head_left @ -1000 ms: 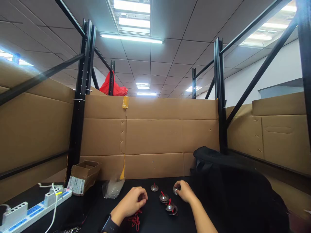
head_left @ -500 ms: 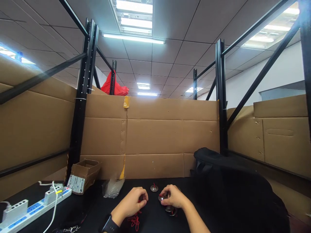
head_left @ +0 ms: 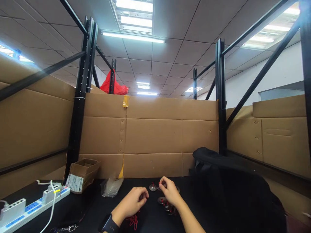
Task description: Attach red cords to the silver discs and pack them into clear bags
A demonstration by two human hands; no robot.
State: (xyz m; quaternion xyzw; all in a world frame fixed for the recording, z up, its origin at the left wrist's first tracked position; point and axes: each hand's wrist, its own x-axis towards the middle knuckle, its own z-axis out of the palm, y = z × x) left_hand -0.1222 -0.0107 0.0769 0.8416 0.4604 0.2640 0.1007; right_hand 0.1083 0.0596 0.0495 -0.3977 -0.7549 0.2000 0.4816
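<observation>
My left hand (head_left: 135, 200), with a dark watch on its wrist, hovers over the black table with its fingers curled; what they hold, if anything, is hidden. Red cord (head_left: 133, 221) lies just below it. My right hand (head_left: 169, 190) pinches at a bit of red near its fingertips, beside a round silver disc (head_left: 153, 187) with a red tip. Several more metal discs (head_left: 162, 200) with red cord lie under and below my right hand, some overlapping. Part of another disc shows behind that hand.
A clear plastic bag (head_left: 112, 187) and an open small cardboard box (head_left: 84, 174) stand at the left, with a white power strip (head_left: 36, 207) and cables nearer. A large black bag (head_left: 233, 191) fills the right side. Cardboard walls (head_left: 153, 136) enclose the table.
My right hand has moved up and away from the pile of discs, toward the lone disc at the back. My left hand has hardly moved.
</observation>
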